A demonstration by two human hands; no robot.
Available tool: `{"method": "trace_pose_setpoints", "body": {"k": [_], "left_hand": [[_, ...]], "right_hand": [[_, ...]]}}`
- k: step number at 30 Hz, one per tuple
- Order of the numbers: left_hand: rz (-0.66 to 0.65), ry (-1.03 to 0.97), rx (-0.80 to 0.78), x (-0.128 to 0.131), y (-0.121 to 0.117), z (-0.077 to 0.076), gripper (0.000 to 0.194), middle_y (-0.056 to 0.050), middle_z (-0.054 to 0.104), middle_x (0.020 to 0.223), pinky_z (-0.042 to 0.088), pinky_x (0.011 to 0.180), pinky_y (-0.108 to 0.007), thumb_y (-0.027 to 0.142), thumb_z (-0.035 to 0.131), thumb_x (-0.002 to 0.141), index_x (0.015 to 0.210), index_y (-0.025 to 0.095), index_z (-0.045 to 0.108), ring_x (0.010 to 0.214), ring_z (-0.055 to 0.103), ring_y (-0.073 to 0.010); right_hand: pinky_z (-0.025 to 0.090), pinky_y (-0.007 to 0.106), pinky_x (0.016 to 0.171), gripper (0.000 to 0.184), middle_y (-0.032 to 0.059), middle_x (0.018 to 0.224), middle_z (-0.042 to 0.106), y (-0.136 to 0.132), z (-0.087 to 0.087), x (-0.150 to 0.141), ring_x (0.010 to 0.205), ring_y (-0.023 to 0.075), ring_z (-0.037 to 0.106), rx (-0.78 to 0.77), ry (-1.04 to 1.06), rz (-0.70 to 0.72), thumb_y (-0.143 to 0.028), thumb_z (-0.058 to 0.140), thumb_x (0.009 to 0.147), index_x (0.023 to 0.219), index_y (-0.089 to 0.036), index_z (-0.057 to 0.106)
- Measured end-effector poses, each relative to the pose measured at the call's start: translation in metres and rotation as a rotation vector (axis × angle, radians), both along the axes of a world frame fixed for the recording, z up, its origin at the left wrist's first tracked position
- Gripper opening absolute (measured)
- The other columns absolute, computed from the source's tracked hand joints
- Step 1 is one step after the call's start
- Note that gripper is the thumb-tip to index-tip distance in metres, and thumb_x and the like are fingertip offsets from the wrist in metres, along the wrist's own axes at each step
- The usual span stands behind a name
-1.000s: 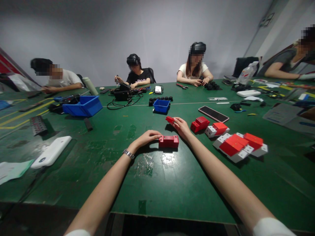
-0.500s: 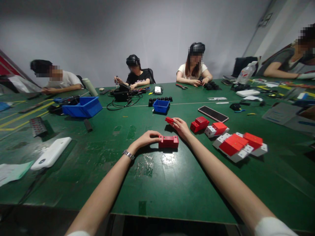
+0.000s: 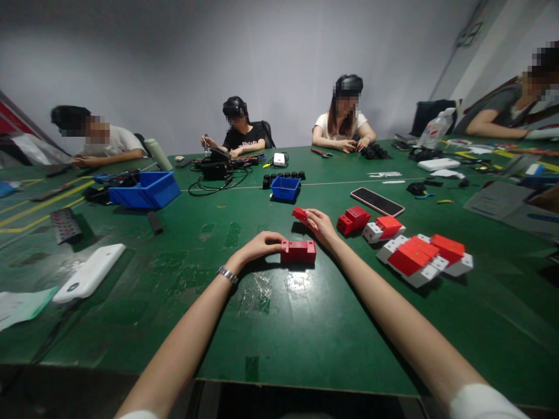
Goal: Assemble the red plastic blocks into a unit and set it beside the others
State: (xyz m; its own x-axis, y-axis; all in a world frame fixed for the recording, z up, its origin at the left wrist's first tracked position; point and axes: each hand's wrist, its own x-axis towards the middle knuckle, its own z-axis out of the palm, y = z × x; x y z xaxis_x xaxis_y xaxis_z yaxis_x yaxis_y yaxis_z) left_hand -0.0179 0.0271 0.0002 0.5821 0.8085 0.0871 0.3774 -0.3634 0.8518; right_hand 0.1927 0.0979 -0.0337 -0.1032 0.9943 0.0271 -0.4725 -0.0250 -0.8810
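Note:
My left hand point(image 3: 262, 244) is closed on the left end of a red notched housing point(image 3: 299, 251), which has a recess in its top and rests on the table. Its fingers and thumb pinch the housing's end. Just beyond, my right hand point(image 3: 322, 225) holds a small red plastic block point(image 3: 299, 214) between its fingertips, above the table and apart from the housing. Part of that small block is hidden by the fingers. To the right of my right hand lies another red module point(image 3: 353, 220), then a red-and-white module point(image 3: 384, 228) and larger red-and-white modules point(image 3: 413, 261).
Behind my hands stand a small blue bin point(image 3: 285, 188) and a phone point(image 3: 377, 201). A larger blue bin point(image 3: 146, 190) and a white power bank point(image 3: 90, 272) are on the left. Several people sit around the green table point(image 3: 271, 343).

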Motion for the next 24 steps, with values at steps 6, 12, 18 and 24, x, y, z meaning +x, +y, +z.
{"method": "trace_pose_setpoints", "body": {"k": [6, 12, 18, 24], "left_hand": [[0.028, -0.049, -0.039, 0.001, 0.0, -0.001, 0.042, -0.008, 0.067, 0.093, 0.042, 0.081, -0.027, 0.044, 0.043, 0.087, 0.092, 0.011, 0.068, 0.086, 0.059, -0.0186], [0.236, -0.019, 0.056, 0.005, 0.0, -0.003, 0.035, -0.007, 0.068, 0.086, 0.043, 0.076, -0.026, 0.042, 0.048, 0.084, 0.086, 0.013, 0.069, 0.081, 0.06, -0.018], [0.318, 0.0, 0.201, 0.012, 0.013, -0.014, 0.027, -0.006, 0.068, 0.092, 0.045, 0.079, -0.028, 0.035, 0.051, 0.082, 0.089, 0.016, 0.068, 0.087, 0.06, -0.0184], [0.44, -0.146, 0.17, 0.025, 0.046, -0.021, 0.026, -0.01, 0.066, 0.104, 0.049, 0.076, -0.029, 0.028, 0.056, 0.078, 0.099, 0.014, 0.064, 0.089, 0.062, -0.0188]], "right_hand": [[0.051, 0.027, 0.078, 0.031, 0.0003, 0.076, 0.069, -0.001, 0.001, -0.001, 0.072, 0.0132, 0.065, -0.023, 0.022, 0.002, -0.035, 0.078, 0.052, 0.074, -0.018, 0.063], [0.051, 0.024, 0.075, 0.03, 0.0002, 0.075, 0.069, -0.001, 0.003, -0.002, 0.071, 0.0123, 0.065, -0.028, 0.035, 0.009, -0.034, 0.078, 0.052, 0.073, -0.018, 0.064], [0.052, 0.024, 0.074, 0.03, 0.0006, 0.076, 0.07, -0.002, 0.003, -0.003, 0.071, 0.0125, 0.065, -0.021, 0.03, 0.029, -0.034, 0.078, 0.053, 0.074, -0.018, 0.065], [0.051, 0.024, 0.075, 0.03, 0.0011, 0.078, 0.07, -0.001, 0.003, -0.003, 0.073, 0.0129, 0.065, -0.029, 0.014, 0.027, -0.034, 0.078, 0.054, 0.076, -0.018, 0.065]]}}
